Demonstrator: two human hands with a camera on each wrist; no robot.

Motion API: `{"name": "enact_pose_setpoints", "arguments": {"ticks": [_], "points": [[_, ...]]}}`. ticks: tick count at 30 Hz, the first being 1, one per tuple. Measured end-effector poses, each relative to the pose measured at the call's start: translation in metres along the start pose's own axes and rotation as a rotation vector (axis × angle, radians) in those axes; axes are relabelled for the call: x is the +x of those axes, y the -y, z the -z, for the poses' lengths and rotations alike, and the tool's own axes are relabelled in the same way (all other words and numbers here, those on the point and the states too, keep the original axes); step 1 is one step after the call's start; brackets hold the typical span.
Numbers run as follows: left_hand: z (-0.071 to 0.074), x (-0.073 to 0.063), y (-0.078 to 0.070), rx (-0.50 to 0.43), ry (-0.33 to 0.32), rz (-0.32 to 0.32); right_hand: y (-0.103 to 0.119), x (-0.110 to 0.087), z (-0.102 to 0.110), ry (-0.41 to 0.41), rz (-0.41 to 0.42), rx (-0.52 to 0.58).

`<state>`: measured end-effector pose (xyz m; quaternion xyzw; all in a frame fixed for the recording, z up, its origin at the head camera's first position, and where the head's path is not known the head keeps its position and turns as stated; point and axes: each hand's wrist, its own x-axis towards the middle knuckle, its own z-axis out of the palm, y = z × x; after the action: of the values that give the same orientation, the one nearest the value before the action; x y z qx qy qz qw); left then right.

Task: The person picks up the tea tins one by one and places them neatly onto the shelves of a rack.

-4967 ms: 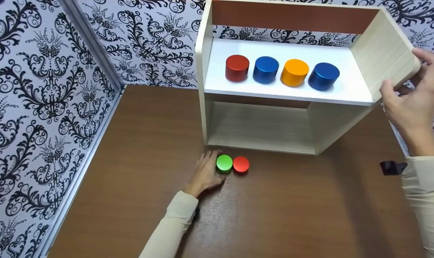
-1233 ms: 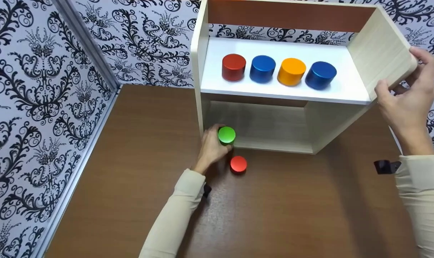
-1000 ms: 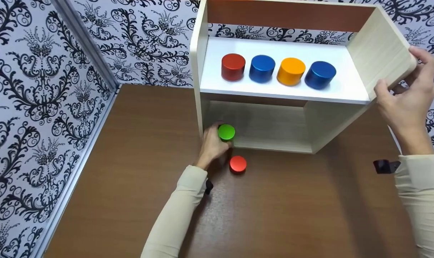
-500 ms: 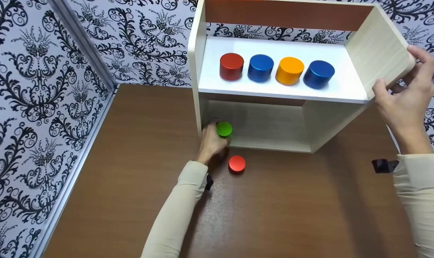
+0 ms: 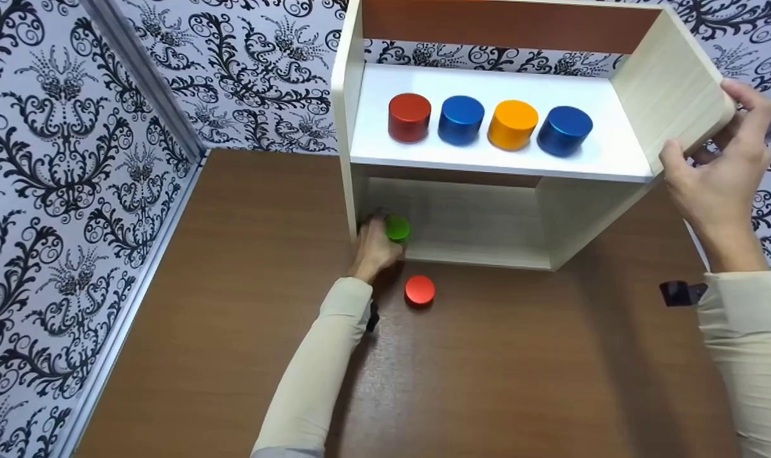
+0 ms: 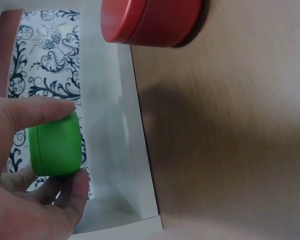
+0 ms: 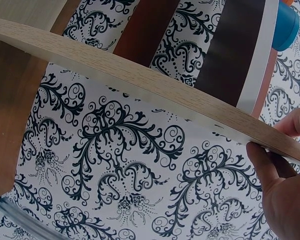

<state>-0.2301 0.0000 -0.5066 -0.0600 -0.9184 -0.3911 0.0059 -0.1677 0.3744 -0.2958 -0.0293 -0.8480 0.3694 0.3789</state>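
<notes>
My left hand (image 5: 376, 247) reaches into the lower left of a small wooden shelf unit (image 5: 487, 261) and grips a round green tin (image 5: 397, 228) by its side. In the left wrist view the thumb and fingers pinch the green tin (image 6: 57, 145) from opposite sides, over the bottom board. A matching bright red tin (image 5: 420, 291) stands on the table just in front of the shelf. My right hand (image 5: 722, 172) holds the front edge of the shelf's right side panel (image 7: 154, 90), thumb on one face and fingers on the other.
On the white upper shelf (image 5: 487, 162), a dark red tin (image 5: 409, 117), a blue tin (image 5: 461, 121), an orange tin (image 5: 513, 125) and another blue tin (image 5: 564, 131) stand in a row. Patterned wall (image 5: 61, 254) rises at left and behind. Brown table (image 5: 519, 356) spreads in front.
My left hand has taken the green tin from beside the red one and carried it forward into the lower compartment. The right hand keeps its hold on the side panel; the view shifts slightly.
</notes>
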Motion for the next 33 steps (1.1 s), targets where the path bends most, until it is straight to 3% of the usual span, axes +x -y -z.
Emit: {"name": "enact_pose_setpoints", "arguments": {"ticks": [14, 21, 33], "points": [[-0.0027, 0.0032, 0.0015, 0.053, 0.081, 0.098, -0.0013, -0.0006, -0.0002, 0.012, -0.006, 0.013], [-0.0024, 0.0037, 0.0024, 0.065, 0.165, 0.195, -0.0021, -0.0011, 0.0002, 0.018, -0.007, 0.017], [-0.0061, 0.0062, 0.0058, 0.028, 0.164, 0.196, -0.0029, -0.0004, 0.0005, 0.019, 0.001, 0.021]]}}
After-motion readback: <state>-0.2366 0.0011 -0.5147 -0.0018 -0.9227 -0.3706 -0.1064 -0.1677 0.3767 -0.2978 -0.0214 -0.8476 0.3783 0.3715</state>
